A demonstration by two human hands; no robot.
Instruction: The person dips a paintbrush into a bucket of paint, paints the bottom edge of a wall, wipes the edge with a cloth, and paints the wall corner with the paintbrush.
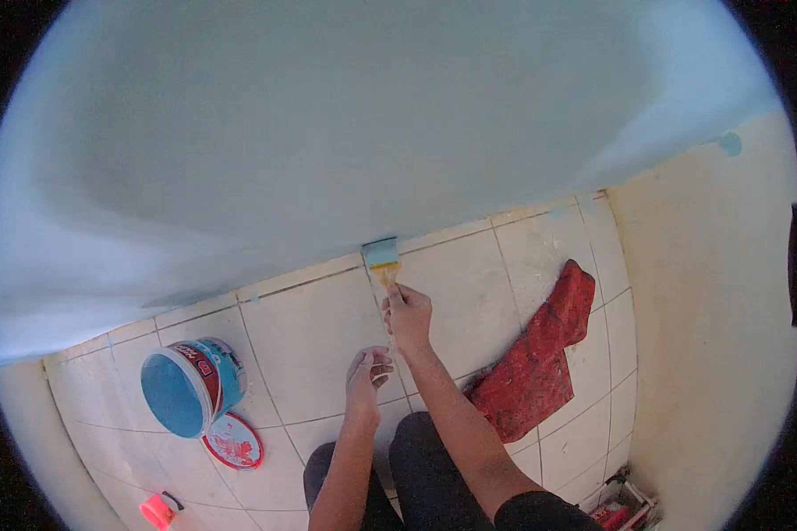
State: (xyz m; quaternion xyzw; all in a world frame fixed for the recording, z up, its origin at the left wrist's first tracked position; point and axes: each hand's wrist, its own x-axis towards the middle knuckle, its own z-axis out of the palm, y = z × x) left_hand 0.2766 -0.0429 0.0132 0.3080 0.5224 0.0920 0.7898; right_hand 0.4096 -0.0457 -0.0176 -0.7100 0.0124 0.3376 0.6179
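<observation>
Our right hand grips the brush so its tip reaches the wall. Our left hand curls loosely, seemingly empty.

The bucket overlaps one edge of the red-rimmed lid beside it, and the small print on its label cannot be read. To the bucket's right, the right hand hides much of the handle of the brush. Below the bucket, the bottom edge crops an orange-pink object; a container far to its lower right is cropped too, its contents too blurred to name.
</observation>
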